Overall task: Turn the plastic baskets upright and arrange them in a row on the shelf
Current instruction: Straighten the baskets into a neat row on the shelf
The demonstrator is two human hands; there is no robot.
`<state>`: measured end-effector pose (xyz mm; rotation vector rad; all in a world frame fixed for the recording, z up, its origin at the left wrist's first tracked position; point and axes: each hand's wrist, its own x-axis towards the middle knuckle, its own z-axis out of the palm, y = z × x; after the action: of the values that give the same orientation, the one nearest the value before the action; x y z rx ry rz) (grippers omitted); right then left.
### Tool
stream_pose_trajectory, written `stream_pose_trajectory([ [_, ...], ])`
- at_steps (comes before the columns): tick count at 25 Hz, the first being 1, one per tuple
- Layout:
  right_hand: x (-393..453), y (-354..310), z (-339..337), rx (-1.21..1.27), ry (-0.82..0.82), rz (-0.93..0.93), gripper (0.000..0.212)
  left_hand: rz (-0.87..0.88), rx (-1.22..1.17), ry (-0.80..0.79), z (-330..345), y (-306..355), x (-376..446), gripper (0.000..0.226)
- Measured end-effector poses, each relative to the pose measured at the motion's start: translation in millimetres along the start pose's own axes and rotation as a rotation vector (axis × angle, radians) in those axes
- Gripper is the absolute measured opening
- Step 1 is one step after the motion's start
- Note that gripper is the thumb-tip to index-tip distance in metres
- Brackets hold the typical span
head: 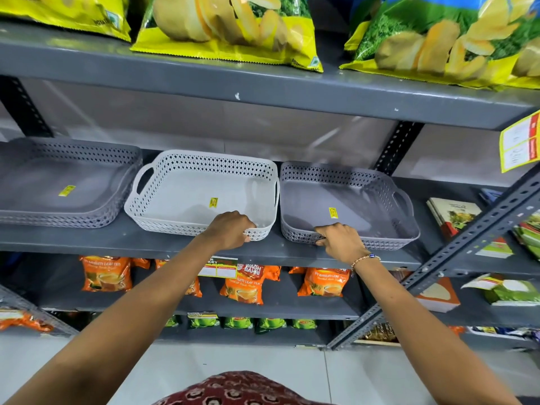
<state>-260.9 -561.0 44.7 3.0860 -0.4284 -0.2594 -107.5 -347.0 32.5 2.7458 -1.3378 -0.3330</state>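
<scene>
Trouble could come from the front edge of the shelf (pixel 175 247): all three baskets sit close to it, so a hard tug might slide one off and drop it on the floor. A push to the side could also bump one basket into the next and spoil the row.

The left hand (pixel 229 230) has its fingers curled tight on the front rim of the white basket (pixel 201 194). The right hand (pixel 340 241) pinches the front rim of the grey basket (pixel 347 206), which touches the white basket's right side. Another grey one, the far basket (pixel 64 182), sits a little apart on the white basket's left. All three stand open side up, with holes in the walls, handles at the ends and a small yellow sticker inside.
</scene>
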Motion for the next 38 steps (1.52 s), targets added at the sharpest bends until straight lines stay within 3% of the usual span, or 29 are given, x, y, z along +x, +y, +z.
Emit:
stream_pose_trajectory([
  [7, 1, 2, -5, 0.041, -0.062, -0.024, 0.023, -0.009, -0.012, -0.039, -2, 1, 0, 0.044],
  [10, 4, 4, -13, 0.218, -0.125, -0.021, 0.03, 0.012, -0.046, -0.078, -8, -1, -1, 0.046],
  [12, 6, 0, -21, 0.282, 0.011, 0.016, 0.042, 0.045, -0.161, -0.042, -12, -6, -6, 0.048],
  [15, 13, -31, -35, 0.254, 0.373, 0.016, 0.045, 0.058, -0.315, 0.089, -14, -29, -18, 0.042],
  [18, 28, -89, -45, 0.383, 0.473, -0.068, 0.042, 0.025, -0.28, 0.25, -19, -66, -33, 0.032],
  [21, 44, -148, -42, 0.453, 0.415, -0.145, 0.041, -0.035, -0.276, 0.323, -28, -118, -48, 0.033],
  [25, 74, -262, -31, 0.473, 0.257, -0.211, 0.036, -0.168, -0.28, 0.344, -40, -228, -96, 0.058],
  [27, 88, -304, -28, 0.471, 0.185, -0.189, 0.032, -0.249, -0.282, 0.238, -42, -272, -115, 0.067],
  [30, 97, -328, -23, 0.485, 0.171, -0.143, 0.026, -0.225, -0.177, -0.023, -39, -301, -127, 0.07],
  [32, 100, -338, -20, 0.43, 0.14, -0.111, 0.03, -0.193, -0.089, -0.084, -34, -313, -127, 0.056],
  [34, 100, -340, -18, 0.323, 0.127, -0.087, 0.037, -0.145, -0.021, -0.049, -32, -312, -123, 0.031],
  [38, 103, -342, -15, 0.052, 0.107, -0.087, 0.029, -0.099, -0.005, -0.023, -34, -313, -118, 0.024],
])
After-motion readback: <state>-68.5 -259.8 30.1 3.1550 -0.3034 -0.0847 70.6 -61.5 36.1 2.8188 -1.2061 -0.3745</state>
